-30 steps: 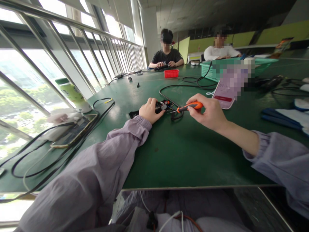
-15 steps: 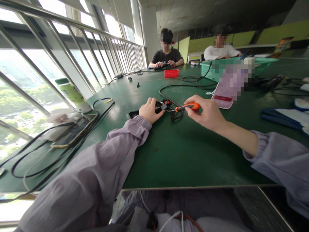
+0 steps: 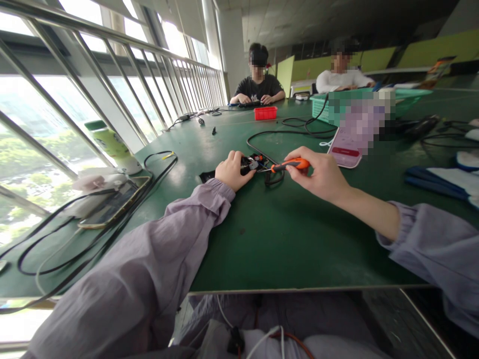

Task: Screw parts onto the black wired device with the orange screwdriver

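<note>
My left hand [image 3: 234,171] is closed around a black elongated device [image 3: 208,176] lying on the green table. The device's right end is opened up, with small orange, grey and wire-like parts [image 3: 257,162] showing; my palm covers its middle. In my right hand [image 3: 318,172] is a screwdriver [image 3: 291,164] with an orange and black handle, gripped between thumb and fingers and pointing left. Its metal shaft reaches the exposed end of the device; the exact contact of the tip is too small to tell. A black cord [image 3: 275,183] loops beside that end.
A phone [image 3: 346,147] leans before a green basket [image 3: 320,110], with a red bin [image 3: 265,113] farther left. Gloves [image 3: 441,182] lie at right. Cables, another phone [image 3: 116,204] and a green cup [image 3: 114,147] stand at left by the railing. Two people sit across the table.
My hands, the screwdriver and the device stay almost still. Across the table, the hands of the person in black have shifted slightly and their dark object sits lower.
</note>
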{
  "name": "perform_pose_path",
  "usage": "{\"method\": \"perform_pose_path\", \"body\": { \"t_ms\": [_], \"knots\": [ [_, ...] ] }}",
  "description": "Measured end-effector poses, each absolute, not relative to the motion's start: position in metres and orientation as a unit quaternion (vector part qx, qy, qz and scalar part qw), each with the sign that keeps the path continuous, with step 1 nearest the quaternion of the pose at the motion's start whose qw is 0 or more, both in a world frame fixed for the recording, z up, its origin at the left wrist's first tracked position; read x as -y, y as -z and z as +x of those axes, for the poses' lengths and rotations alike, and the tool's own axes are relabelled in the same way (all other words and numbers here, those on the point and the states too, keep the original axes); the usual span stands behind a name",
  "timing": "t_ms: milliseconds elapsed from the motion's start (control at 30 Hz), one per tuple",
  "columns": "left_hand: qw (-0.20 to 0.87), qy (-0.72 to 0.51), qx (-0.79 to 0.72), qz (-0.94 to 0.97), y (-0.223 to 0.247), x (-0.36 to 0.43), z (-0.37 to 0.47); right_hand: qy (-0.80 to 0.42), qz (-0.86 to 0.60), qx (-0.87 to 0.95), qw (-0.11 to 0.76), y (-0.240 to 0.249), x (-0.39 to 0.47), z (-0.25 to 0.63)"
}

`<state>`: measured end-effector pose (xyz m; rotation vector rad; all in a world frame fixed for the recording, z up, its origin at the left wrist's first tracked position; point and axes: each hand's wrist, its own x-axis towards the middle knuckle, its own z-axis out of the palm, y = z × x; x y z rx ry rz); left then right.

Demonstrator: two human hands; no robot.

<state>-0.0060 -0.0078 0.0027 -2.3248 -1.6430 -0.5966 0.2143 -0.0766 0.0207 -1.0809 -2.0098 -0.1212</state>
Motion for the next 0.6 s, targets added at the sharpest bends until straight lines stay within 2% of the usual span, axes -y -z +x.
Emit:
{"method": "perform_pose_path", "body": {
  "t_ms": [600],
  "knots": [
    [0.13,0.21,0.556,-0.794,-0.0019,0.0082,-0.0056,0.073,-0.383,0.812,0.434,-0.0219,0.0759,0.2166]
  ]
}}
